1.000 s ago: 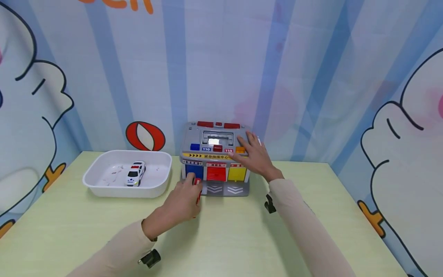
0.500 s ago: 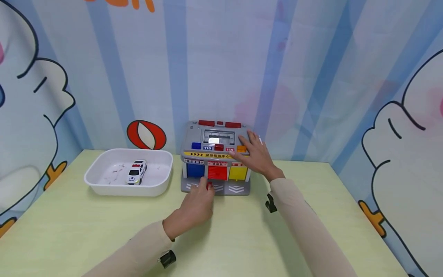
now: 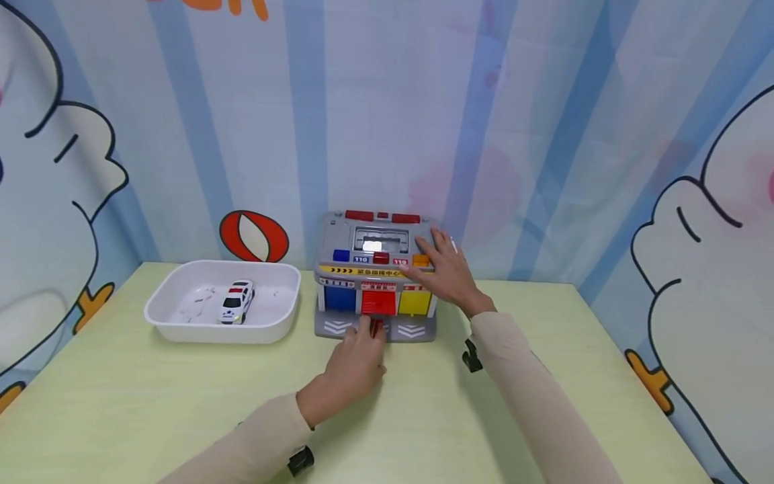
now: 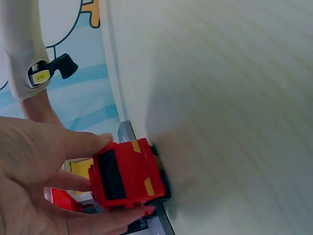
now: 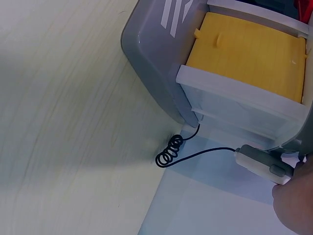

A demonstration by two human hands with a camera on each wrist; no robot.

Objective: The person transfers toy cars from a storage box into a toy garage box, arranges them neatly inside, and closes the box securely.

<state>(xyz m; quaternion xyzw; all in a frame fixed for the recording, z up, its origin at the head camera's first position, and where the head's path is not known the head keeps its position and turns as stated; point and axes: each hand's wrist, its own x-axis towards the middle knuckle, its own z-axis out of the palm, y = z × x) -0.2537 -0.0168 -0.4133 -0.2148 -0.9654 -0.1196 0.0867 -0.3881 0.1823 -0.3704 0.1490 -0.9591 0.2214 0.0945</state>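
Note:
My left hand [image 3: 357, 359] pinches a red toy truck [image 4: 129, 174] between thumb and fingers, low at the front of a grey toy station [image 3: 338, 235]. The truck has a dark window and yellow patches; in the head view the hand covers most of it. It is at the grey front ramp [image 3: 411, 331], before the red door [image 3: 378, 302]. A blue door [image 3: 340, 299] and a yellow door [image 5: 249, 54] flank the red one. My right hand [image 3: 447, 272] rests on the right side of the station's roof, its fingers spread.
Left of the station stands a white tray [image 3: 220, 334] with a white toy police car [image 3: 237, 302] in it. A small handset [image 5: 264, 164] on a coiled black cord [image 5: 171, 149] hangs at the station's right side. A printed curtain [image 3: 387, 121] lies behind the table.
My left hand has moved right with the red toy truck, from before the blue door to before the red door. My right hand has stayed on the roof.

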